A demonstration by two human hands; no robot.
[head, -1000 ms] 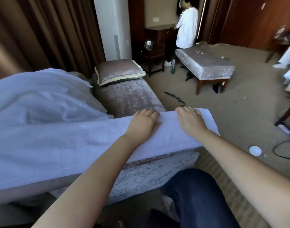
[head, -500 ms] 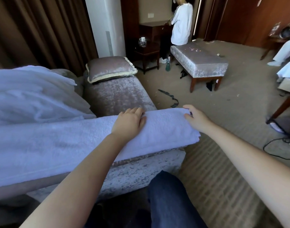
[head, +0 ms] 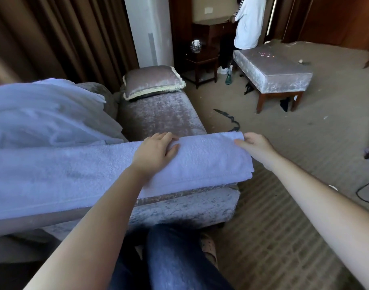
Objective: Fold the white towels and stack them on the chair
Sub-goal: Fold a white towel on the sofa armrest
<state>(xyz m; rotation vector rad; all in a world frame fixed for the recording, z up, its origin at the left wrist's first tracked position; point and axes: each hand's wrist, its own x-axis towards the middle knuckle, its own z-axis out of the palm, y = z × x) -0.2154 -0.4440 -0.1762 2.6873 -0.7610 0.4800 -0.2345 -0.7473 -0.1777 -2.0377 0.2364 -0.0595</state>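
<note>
White terry fills the middle of the frame. The white towel [head: 200,158] lies as a long, doubled band along the near edge of the velvet seat [head: 158,116]. It runs from the left edge of the frame to just right of centre, and its right end pokes a little past the seat's corner.

Your left hand [head: 156,151] is flat on the towel at centre frame, palm down and fingers straight, pressing the cloth. Your right hand [head: 257,145] is at the towel's right end with the thumb over the top. Its fingers curl round the far corner, mostly hidden, so it reads as a pinch on that end.

As for progress, the lengthwise fold looks done, since layered edges show at the right end. By my read, you have yet to fold the band end to end into a compact shape and then stack it. No finished stack shows anywhere in view. At middle left a rumpled heap of towels [head: 43,114] waits unfolded, so you're early in the job. A cushion [head: 152,82] sits at the seat's far end, upper centre. I can't tell whether this seat is the chair meant for stacking.
</note>
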